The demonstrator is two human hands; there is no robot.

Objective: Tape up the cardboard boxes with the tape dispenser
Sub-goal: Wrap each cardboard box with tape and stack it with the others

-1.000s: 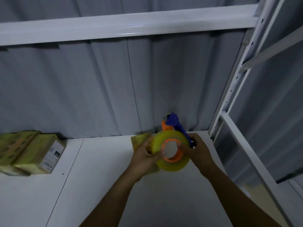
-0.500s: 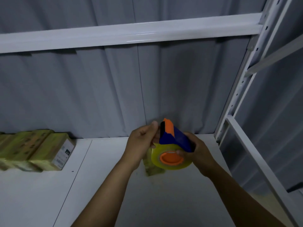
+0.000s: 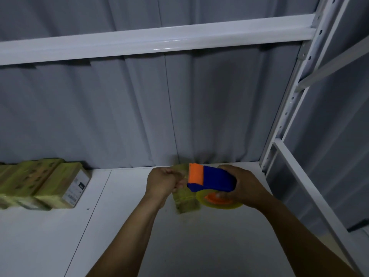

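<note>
The person's right grip [image 3: 243,186] is wrapped around the blue tape dispenser [image 3: 214,181]. The fingers curl under it and hold it tight. The dispenser has an orange front part [image 3: 196,173] that points to the left. Under the blue part sits the tape roll [image 3: 221,204]. The roll is yellowish with an orange middle. The dispenser is held just above the white shelf [image 3: 199,246], near the back and a bit to the right.

The left grip [image 3: 161,182] is curled into a narrow fist just beside the orange front. Its fingers are right up against a small cardboard box [image 3: 185,202]. You cannot tell if it pinches the box, the end of the tape, or nothing at all. The small box lies on the shelf between the two grips. Part of it is hidden behind the dispenser and the roll.

Far to the left, more cardboard boxes [image 3: 40,184] lie side by side in a row on the same shelf, well apart from the grips. The nearest one has a white label [image 3: 76,186] on its end.

Behind the shelf hangs a gray cloth [image 3: 119,116] with folds. A white bar [image 3: 159,41] runs across above. A white post [image 3: 289,100] with little holes stands at the right.
</note>
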